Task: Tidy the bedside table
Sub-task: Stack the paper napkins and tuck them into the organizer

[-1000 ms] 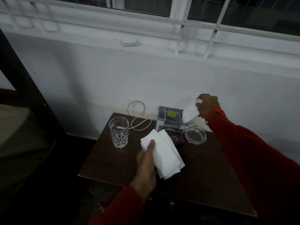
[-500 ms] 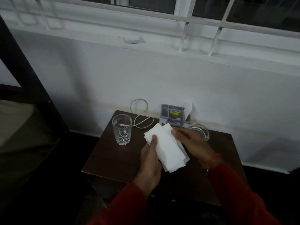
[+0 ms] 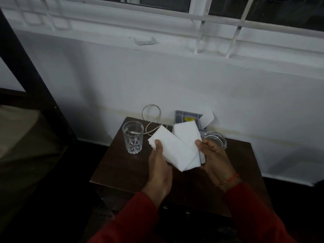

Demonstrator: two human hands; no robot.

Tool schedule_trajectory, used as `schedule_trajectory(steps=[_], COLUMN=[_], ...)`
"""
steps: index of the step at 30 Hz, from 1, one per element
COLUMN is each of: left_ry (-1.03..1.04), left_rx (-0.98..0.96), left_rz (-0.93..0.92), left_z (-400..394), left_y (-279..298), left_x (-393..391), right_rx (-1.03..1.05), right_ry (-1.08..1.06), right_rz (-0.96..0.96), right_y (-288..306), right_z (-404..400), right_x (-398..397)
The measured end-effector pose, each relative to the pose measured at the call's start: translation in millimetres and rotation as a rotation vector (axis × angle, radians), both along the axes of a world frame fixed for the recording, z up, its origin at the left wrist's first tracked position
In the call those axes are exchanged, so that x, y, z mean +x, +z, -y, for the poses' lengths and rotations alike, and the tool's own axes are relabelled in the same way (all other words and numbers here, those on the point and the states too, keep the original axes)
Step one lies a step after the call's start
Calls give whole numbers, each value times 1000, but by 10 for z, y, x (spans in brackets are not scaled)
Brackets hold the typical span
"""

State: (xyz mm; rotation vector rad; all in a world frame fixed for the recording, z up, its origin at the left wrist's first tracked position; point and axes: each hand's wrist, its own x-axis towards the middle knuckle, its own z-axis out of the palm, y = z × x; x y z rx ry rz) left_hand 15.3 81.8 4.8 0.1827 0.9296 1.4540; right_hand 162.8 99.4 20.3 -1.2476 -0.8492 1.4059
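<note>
- White folded paper napkins are held above the middle of the dark brown wooden bedside table, fanned into two bundles that overlap at their lower ends.
- The left hand grips the left bundle, thumb pressed on top and fingers hidden beneath.
- The right hand pinches the right bundle at its lower edge, thumb on the paper, the other fingers curled under it.
- A second ago the right hand was out at the table's back edge, putting one napkin into the grey plastic compartment organiser; half a second ago it had come back to lie over the stack. Now it has split off the next portion, and the stack, then in the left hand alone, is shared between both.
- One white napkin stands in the organiser's right side, leaning toward the wall.
- My judgement: napkins are being stowed in batches, and the right-hand bundle looks due to go next.
- Apparently untouched: the clear cut-glass tumbler near the back left corner, the looped beige cable at the back edge, and the round clear glass ashtray just beside the organiser.
</note>
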Motion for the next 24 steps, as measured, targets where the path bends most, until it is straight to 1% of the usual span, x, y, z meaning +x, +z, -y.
schedule_trajectory(steps=[2, 4, 6, 7, 8, 9, 11, 12, 13, 16, 18, 19, 21, 24], left_ry=[67, 123, 124, 92, 52, 8, -83, -115, -125, -28, 15, 34, 78, 139], left_rx=[-38, -145, -252, -265, -249, -216, -113, -66, -37, -51, -41, -32, -17, 37], left_rz=[-29, -116, -223, -230, -200, -141, 8, 34, 27, -74, -47, -15, 48, 137], left_z=[-33, -77, -90, -77, -53, -26, 31, 56, 68, 73, 58, 52, 35, -6], left_y=[-40, -96, -152, -159, -148, -116, -2, 47, 71, 68, 39, 45, 54, 43], left_x=[-46, -108, -149, -145, -122, -88, -9, 24, 57, 83, 48, 23, -16, -52], right_rx=[43, 77, 104, 111, 108, 98, 113, 133, 144, 64, -22, -35, -19, 13], right_ry=[-41, -81, -64, -34, 6, 41, 85, 104, 130, 266, 375, 394, 315, 84], right_rz=[-94, -211, -308, -325, -307, -224, 74, 193, 249, 212, 235, 249, 225, 62], right_y=[28, 55, 85, 95, 96, 78, 25, -3, -29, -43, -27, -30, -37, -24], right_z=[-24, -47, -58, -58, -53, -49, -34, -31, -26, 19, 47, 52, 38, -8], right_x=[9, 34, 65, 72, 70, 62, 14, -15, -47, -96, -99, -101, -122, -131])
